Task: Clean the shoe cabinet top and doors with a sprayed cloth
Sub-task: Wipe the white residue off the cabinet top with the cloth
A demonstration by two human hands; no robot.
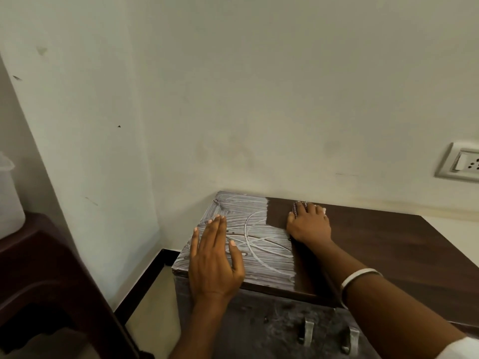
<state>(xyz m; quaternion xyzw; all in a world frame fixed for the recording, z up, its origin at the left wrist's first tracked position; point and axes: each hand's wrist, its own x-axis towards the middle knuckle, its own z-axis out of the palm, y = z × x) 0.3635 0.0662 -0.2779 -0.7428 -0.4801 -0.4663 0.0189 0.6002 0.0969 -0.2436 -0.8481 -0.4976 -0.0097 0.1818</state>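
The left hand (215, 257) is lying flat with straight fingers on the dusty, streaky end of the shoe cabinet top (388, 250). The right hand (308, 225) is pressing down on a cloth (298, 205) near the back wall, fingers spread over it. The cloth is sitting where the gray dust is meeting clean dark wood. Two metal handles (329, 335) are showing on the doors (259, 330) below.

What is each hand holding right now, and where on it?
The right hand presses flat on top of the cloth. The left hand holds nothing, lying flat on the cabinet top.
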